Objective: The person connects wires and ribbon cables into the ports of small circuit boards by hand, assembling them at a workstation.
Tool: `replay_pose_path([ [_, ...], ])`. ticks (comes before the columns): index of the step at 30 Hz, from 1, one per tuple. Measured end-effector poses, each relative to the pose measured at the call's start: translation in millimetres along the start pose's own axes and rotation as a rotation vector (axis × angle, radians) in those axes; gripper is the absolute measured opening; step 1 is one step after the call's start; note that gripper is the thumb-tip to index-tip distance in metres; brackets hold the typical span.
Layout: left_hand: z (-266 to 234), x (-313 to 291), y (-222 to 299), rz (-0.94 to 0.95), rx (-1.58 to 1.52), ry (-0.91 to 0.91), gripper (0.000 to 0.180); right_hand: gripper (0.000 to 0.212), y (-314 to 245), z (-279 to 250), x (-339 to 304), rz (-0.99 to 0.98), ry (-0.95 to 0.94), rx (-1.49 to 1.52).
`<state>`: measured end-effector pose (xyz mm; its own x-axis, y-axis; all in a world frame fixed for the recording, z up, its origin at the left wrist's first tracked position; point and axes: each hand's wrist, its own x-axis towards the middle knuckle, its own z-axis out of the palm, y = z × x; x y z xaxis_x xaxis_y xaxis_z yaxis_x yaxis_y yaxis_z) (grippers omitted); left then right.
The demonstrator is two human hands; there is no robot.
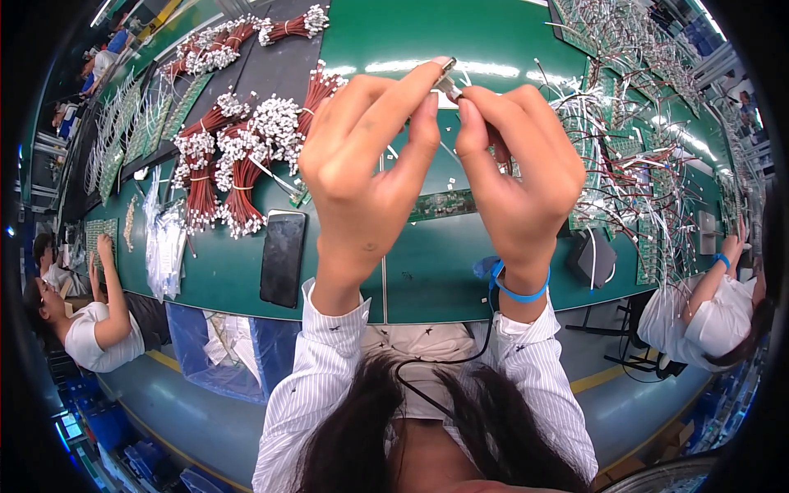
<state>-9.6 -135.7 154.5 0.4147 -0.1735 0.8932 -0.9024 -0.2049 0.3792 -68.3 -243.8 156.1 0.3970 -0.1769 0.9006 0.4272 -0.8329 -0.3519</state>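
Note:
Both my hands are raised over the green table, their fingertips brought together. My left hand (362,152) pinches a small dark-edged electronic part (449,65) between thumb and forefinger. Against its lower end sits a small whitish connector (449,85), which my right hand (522,160) grips with thumb and forefinger. Whether the two pieces are joined I cannot tell. A blue wrist strap (524,294) with a black cord circles my right wrist. Beneath my hands lies a green circuit board strip (444,205), partly hidden by them.
Bundles of red-brown wires with white connectors (240,185) lie at left, near a black phone (282,259) and plastic bags (164,246). Wired circuit boards (629,164) crowd the right, beside a dark grey box (592,259). A blue-lined bin (234,349) stands below the table's edge. Other people sit at both sides.

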Motion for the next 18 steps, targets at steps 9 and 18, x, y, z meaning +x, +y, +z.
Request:
replay_pose_path([
  [9,5.0,1.2,-9.3,0.177,0.016,0.031,0.029,0.020,-1.3,0.8,-1.9,-0.044,0.016,-0.028],
  [18,11.7,0.0,-7.4,0.226,-0.091,0.073,0.031,0.026,-5.6,1.8,-2.9,-0.099,0.093,-0.062],
])
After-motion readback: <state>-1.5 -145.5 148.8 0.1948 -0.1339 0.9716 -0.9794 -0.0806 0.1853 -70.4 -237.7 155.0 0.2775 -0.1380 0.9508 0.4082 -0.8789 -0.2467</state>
